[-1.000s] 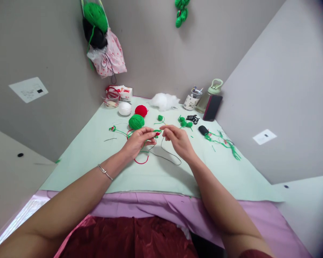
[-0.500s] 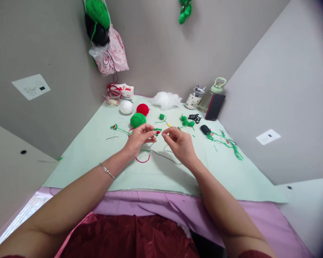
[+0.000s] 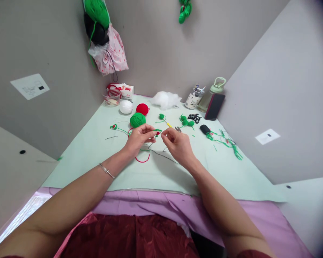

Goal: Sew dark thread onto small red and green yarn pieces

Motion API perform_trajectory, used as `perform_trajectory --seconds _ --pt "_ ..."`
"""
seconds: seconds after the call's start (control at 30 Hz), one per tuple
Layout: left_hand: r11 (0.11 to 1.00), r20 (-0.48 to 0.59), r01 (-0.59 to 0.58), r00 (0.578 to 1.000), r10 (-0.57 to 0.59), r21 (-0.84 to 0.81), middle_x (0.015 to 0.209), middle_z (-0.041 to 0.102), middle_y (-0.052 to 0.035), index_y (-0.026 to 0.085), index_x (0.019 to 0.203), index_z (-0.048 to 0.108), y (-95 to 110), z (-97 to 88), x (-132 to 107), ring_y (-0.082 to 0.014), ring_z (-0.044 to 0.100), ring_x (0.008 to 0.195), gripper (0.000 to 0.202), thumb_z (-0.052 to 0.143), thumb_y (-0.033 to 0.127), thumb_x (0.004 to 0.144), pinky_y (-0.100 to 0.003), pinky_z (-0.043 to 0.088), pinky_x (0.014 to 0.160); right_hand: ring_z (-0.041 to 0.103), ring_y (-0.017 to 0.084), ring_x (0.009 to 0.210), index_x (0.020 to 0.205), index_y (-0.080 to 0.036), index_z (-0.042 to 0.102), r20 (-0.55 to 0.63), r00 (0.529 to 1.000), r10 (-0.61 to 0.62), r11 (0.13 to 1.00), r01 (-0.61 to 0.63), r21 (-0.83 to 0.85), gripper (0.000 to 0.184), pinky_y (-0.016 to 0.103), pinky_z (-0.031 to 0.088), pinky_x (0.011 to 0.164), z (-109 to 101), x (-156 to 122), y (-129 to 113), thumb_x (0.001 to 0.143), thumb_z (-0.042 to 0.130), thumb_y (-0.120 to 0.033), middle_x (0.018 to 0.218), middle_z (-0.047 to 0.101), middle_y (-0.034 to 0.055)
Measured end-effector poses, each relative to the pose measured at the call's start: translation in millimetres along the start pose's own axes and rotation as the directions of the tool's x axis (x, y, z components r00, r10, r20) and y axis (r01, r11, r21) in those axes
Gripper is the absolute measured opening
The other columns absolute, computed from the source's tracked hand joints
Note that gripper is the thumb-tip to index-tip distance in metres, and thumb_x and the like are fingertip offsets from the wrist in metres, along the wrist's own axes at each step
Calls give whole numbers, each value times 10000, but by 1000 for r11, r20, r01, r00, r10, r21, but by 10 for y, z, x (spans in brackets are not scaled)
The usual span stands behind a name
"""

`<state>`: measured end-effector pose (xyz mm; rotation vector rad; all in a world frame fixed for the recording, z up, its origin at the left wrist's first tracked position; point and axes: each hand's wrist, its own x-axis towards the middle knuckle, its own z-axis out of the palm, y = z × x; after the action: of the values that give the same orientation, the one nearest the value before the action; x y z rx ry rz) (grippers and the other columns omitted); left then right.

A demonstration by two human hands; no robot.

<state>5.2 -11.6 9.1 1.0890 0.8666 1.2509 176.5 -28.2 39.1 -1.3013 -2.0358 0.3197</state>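
Between thumb and fingers, my left hand (image 3: 141,138) pinches a small green and red crocheted piece (image 3: 157,132). My right hand (image 3: 179,145) is closed in a pinch just to the right of that piece; whatever is between its fingertips is too small to make out. A dark thread (image 3: 162,154) hangs below the piece and runs over the table under my right hand. Behind my left hand sits a green yarn ball (image 3: 137,120). A red yarn strand (image 3: 143,160) curls on the table beneath my left wrist.
Red (image 3: 142,109) and white yarn balls (image 3: 126,106) and white stuffing (image 3: 166,100) lie toward the back. Small green balls (image 3: 186,121), small scissors (image 3: 177,129) and green yarn scraps (image 3: 228,142) are at right. A pen cup (image 3: 194,99), bottle (image 3: 216,87) and phone (image 3: 215,107) stand at back right.
My right hand has shifted very slightly, and more of the scissors shows behind it. My left hand keeps its pinch on the crocheted piece.
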Motion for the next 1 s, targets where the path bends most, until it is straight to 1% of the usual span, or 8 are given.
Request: perform_trajectory --seconds 0.13,0.27,0.47,0.6,0.77,0.83,0.9,1.0 --pt "987 -20 -87 996 90 134 775 622 8 178 833 629 -17 -6 0 -127 617 669 211 753 316 733 -298 512 720 384 102 474 768 -200 602 42 999 0 1000 1 -30 130 245 281 549 -4 5 22 864 517 -220 514 477 -47" --pt "936 -6 -189 980 200 297 787 620 -3 191 819 632 -38 6 -23 -139 600 694 167 727 314 759 -281 486 688 382 109 483 755 -201 595 55 998 8 998 -4 -66 129 252 278 570 11 12 40 855 514 -206 521 477 -42" --pt "885 20 -283 955 297 370 828 628 -20 197 818 656 -62 50 -63 -156 583 775 131 720 299 766 -264 471 704 416 120 503 778 -205 586 20 1000 18 997 -16 -74 138 262 287 586 68 9 33 888 521 -255 544 513 -31" --pt "844 -4 -344 925 379 412 849 626 -21 192 833 648 -35 29 -47 -146 582 786 120 690 300 801 -253 479 715 469 116 515 829 -206 587 90 994 67 991 -77 111 153 246 321 575 33 4 15 912 517 -312 556 553 -35" --pt "784 -1 -411 885 465 465 858 621 -16 186 849 642 -46 7 -29 -142 592 797 120 677 295 812 -261 503 729 470 97 508 737 -185 567 224 968 110 935 -177 307 204 226 337 528 9 7 -8 891 540 -315 570 592 -25" --pt "784 21 -413 890 456 463 882 624 -20 186 857 646 -63 18 -34 -143 600 816 110 671 286 817 -263 507 740 451 94 496 719 -179 567 245 962 122 910 -206 359 241 227 333 510 -3 19 -6 885 560 -354 561 592 -21" --pt "833 46 -378 918 394 404 893 629 -21 185 874 646 -68 32 -38 -141 611 805 123 676 288 814 -263 507 735 427 92 482 712 -171 593 236 963 133 893 -220 394 293 234 325 496 -48 46 18 884 565 -406 541 564 -22" --pt "928 84 -269 963 256 258 857 635 -13 179 900 635 -45 43 -40 -130 618 729 166 693 301 803 -270 510 714 379 92 484 723 -157 655 120 977 174 894 -208 398 361 247 296 495 -168 104 96 885 556 -464 500 464 -34"
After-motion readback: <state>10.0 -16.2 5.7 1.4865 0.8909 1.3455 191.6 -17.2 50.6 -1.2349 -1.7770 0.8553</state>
